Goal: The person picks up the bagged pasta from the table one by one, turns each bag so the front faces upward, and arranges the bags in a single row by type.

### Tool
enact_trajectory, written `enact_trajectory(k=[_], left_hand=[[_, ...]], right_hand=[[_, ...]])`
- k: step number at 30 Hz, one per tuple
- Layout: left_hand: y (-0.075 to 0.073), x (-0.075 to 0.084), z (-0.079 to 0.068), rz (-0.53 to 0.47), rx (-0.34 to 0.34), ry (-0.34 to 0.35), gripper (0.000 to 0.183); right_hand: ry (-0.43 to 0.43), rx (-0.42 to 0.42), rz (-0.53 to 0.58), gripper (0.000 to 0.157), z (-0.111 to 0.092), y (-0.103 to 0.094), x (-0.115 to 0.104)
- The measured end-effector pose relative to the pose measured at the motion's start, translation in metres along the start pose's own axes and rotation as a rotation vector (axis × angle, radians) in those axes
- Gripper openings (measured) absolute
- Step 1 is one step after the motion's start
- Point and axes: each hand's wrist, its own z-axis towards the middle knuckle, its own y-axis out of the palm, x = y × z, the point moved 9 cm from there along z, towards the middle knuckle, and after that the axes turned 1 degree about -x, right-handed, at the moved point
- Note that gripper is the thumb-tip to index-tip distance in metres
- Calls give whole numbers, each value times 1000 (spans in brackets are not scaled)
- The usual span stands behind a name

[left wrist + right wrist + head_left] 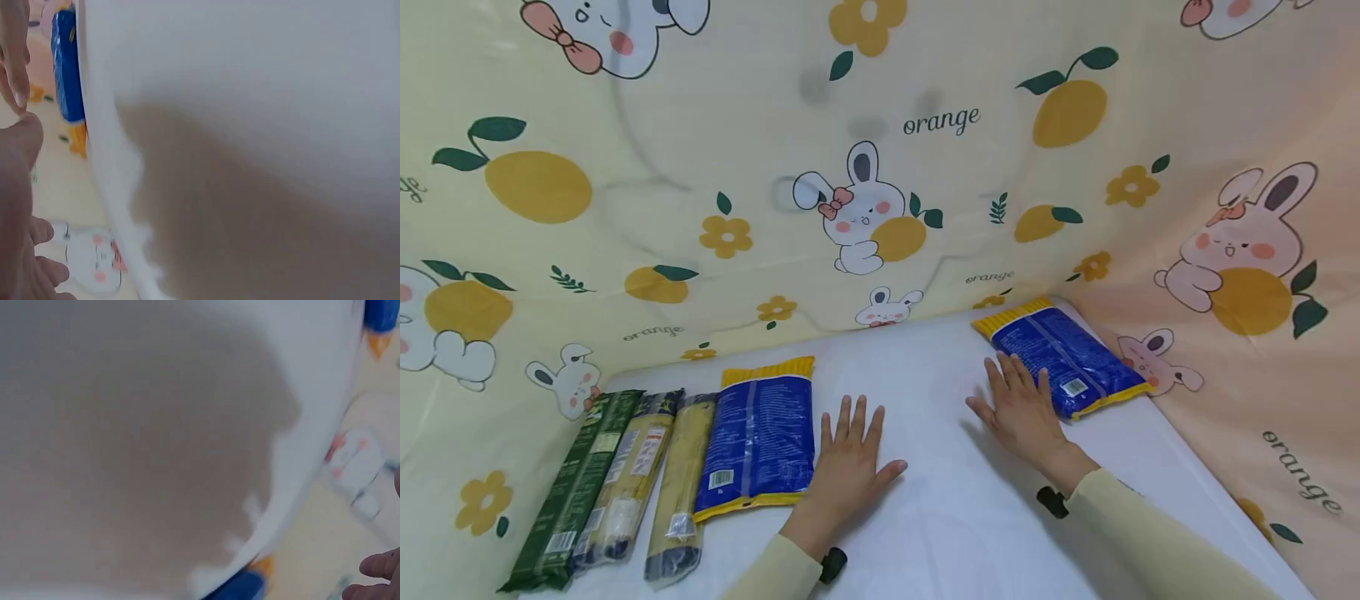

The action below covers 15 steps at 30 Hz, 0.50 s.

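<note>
Both hands are held over the white table with fingers straight and spread. My left hand [848, 462] is just right of a blue and yellow plastic packet [760, 442], holding nothing. My right hand [1022, 412] hovers at the near left side of a second blue and yellow packet [1060, 358], which lies at the far right corner; whether the fingertips touch it I cannot tell. Left of the first packet lie two long clear packs of pale yellow sticks, one pack [681, 483] beside it and another pack [628, 475] further left. A long dark green packet [576, 492] is outermost.
The white tabletop [917, 517] ends at a patterned cloth wall [760, 167] with rabbits and oranges, behind and at the right. A dark band [832, 565] sits on the left wrist and another dark piece [1052, 502] on the right wrist.
</note>
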Motion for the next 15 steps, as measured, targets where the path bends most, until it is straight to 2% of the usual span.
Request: enact_trajectory(k=[7, 11, 15], left_hand=[[21, 43, 15, -14, -69, 97, 82], [29, 58, 18, 8, -105, 139, 82], [36, 66, 17, 26, -170, 163, 85]], right_hand=[[160, -64, 18, 84, 13, -7, 73], [246, -103, 34, 90, 21, -7, 114], [313, -158, 23, 104, 20, -1, 152]])
